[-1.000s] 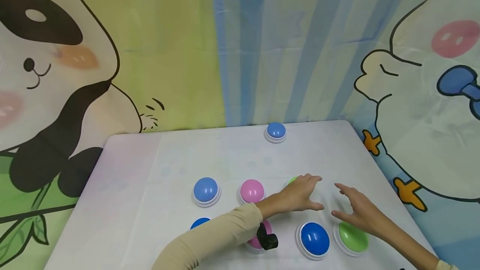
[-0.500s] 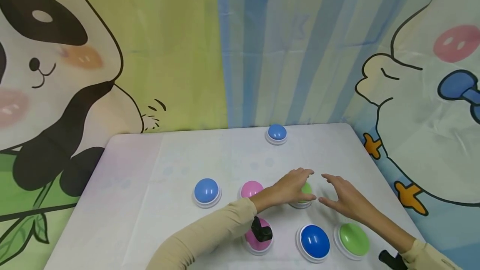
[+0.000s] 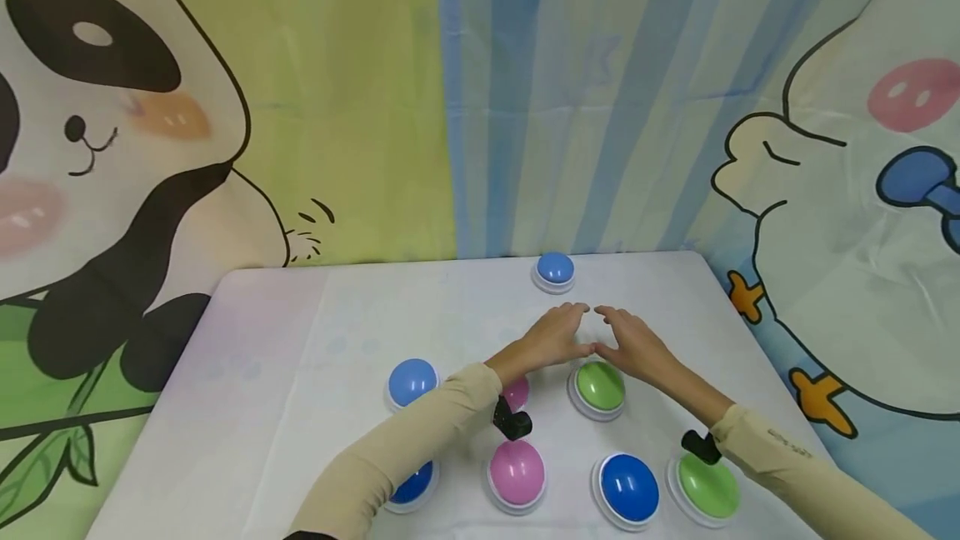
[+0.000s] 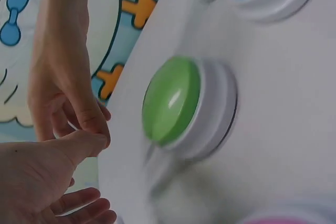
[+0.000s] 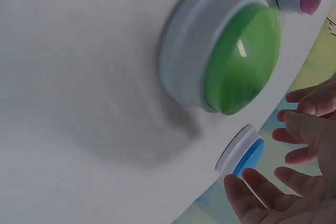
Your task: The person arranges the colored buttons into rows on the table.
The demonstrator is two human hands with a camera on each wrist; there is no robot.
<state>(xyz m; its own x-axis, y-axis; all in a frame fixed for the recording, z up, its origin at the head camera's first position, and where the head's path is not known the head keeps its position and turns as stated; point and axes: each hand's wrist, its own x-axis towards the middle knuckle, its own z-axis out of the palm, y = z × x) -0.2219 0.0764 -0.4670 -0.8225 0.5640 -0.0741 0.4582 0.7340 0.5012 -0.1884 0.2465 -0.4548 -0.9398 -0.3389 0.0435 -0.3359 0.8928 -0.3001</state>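
Note:
My left hand and right hand hover over the white table, both without anything in them. Their fingers are gently bent and the fingertips face each other across a small gap. In the left wrist view the thumb of the left hand meets the right hand. Just below them in the head view is a green dome button on a white round base; the right wrist view shows this green button apart from the fingers. Beyond the hands stands a light blue button.
Along the front sit a pink button, a dark blue button and another green button. My left sleeve partly covers a second dark blue button, a light blue button and a pink button. Printed curtains enclose the table.
Both hands have moved up and left in the head view, towards the table's far side, and drawn closer together. The middle green button, earlier mostly covered, now shows fully.

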